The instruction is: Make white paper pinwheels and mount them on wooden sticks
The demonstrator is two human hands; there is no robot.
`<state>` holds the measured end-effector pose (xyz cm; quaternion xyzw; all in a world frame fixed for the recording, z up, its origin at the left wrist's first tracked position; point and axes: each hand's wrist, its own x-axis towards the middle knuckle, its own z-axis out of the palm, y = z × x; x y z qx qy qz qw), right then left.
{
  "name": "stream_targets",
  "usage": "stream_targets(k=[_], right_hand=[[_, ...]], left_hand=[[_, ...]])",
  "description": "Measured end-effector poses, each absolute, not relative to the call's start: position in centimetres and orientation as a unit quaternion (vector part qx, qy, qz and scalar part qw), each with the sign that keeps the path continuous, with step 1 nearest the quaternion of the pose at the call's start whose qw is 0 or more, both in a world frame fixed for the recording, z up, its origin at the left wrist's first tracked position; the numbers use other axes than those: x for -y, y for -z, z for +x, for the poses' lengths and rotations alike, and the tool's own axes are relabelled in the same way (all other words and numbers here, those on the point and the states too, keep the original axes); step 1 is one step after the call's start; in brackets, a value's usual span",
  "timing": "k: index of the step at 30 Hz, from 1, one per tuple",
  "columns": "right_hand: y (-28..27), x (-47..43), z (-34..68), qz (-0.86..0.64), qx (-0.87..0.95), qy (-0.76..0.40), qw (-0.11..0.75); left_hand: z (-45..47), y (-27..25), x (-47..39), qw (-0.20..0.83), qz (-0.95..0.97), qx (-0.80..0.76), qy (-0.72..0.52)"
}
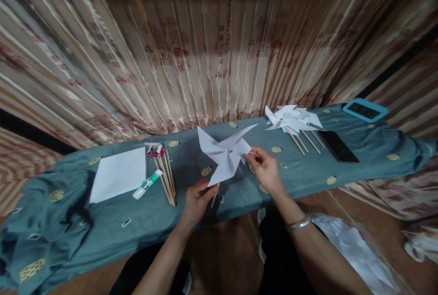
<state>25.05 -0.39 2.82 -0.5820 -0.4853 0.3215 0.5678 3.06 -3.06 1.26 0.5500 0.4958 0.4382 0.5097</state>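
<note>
A white paper pinwheel (226, 153) is held up over the middle of the cloth-covered table, its blades facing me and a small pin at its centre. My left hand (198, 201) is closed at its lower blade tip, where part of a wooden stick shows below the fingers; whether the fingers grip paper or stick I cannot tell. On the right side, my right hand (265, 167) pinches a blade between thumb and fingers. Several wooden sticks (166, 176) lie left of the pinwheel, beside a glue stick (148, 184) and a small red-and-clear pack (155, 150).
A stack of white paper (119, 174) lies at the left. Several pinwheels on sticks (292, 120) are piled at the back right, near a black phone (338, 146) and a blue-framed device (365, 110). Pleated curtain (205, 57) hangs behind the table. A plastic bag (356, 249) rests on the floor.
</note>
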Motion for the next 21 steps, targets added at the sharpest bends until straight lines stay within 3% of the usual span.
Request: stream_targets(k=[6,14,21], right_hand=[[-3.3,0.8,24.6,-0.527,0.439,-0.435,0.584],[-4.4,2.0,22.9,-0.491,0.42,-0.543,0.536],[-5.3,3.9,21.6,-0.435,0.499,-0.629,0.409]], left_hand=[[3.3,-1.1,2.9,0.52,0.515,-0.515,-0.446],[3.4,-1.2,2.9,0.479,0.538,-0.508,-0.472],[3.2,-0.9,2.8,0.467,0.567,-0.495,-0.464]])
